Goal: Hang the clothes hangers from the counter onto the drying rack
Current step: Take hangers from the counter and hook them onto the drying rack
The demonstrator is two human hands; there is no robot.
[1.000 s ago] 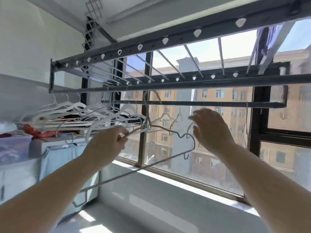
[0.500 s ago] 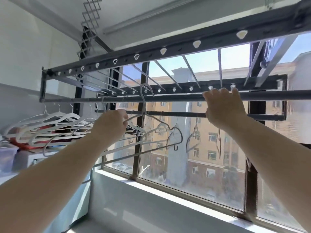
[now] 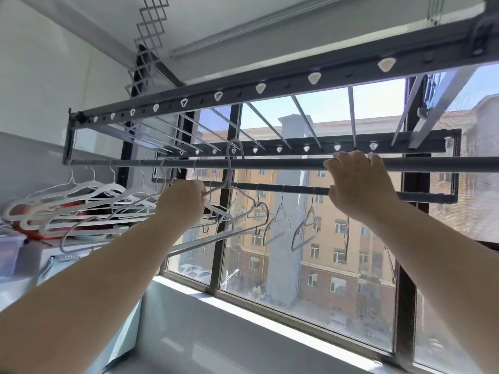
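Note:
My left hand (image 3: 185, 203) grips the shoulder of a grey hanger (image 3: 244, 221); its hook rises above the near rail (image 3: 270, 163) of the dark overhead drying rack (image 3: 270, 82). My right hand (image 3: 359, 184) holds that same rail further right, fingers curled over the top. Several white hangers (image 3: 81, 201) hang close together on the rail's left part. Several more grey hangers (image 3: 303, 230) hang from the far rail (image 3: 297, 188) by the window.
A window (image 3: 310, 252) with dark frames fills the wall ahead, above a white sill ledge (image 3: 243, 327). At the left stand a clear plastic box (image 3: 10, 249) and a red item under the white hangers. A scissor lift mechanism (image 3: 147, 36) holds the rack to the ceiling.
My left hand has lifted the grey hanger up until its hook stands above the near rail. My right hand has risen from beside the hanger and taken hold of the rail.

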